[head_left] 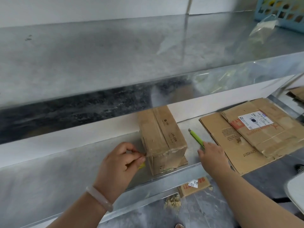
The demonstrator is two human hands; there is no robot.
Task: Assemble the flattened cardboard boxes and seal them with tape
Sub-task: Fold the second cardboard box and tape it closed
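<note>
An assembled brown cardboard box (162,139) stands on the metal shelf (69,162), with clear tape along its top seam. My left hand (120,163) pinches a strip of clear tape at the box's near left corner; something yellow shows under the fingers. My right hand (212,156) lies on the shelf to the right of the box, its fingers on the near end of a green utility knife (195,136). A stack of flattened cardboard boxes (250,134) lies further right, the top one bearing a white label.
An upper metal shelf (115,63) overhangs the work area. A blue basket (283,12) and a clear plastic bag (261,28) sit on it at the far right. Below the shelf edge, cardboard scraps (194,186) lie on the floor.
</note>
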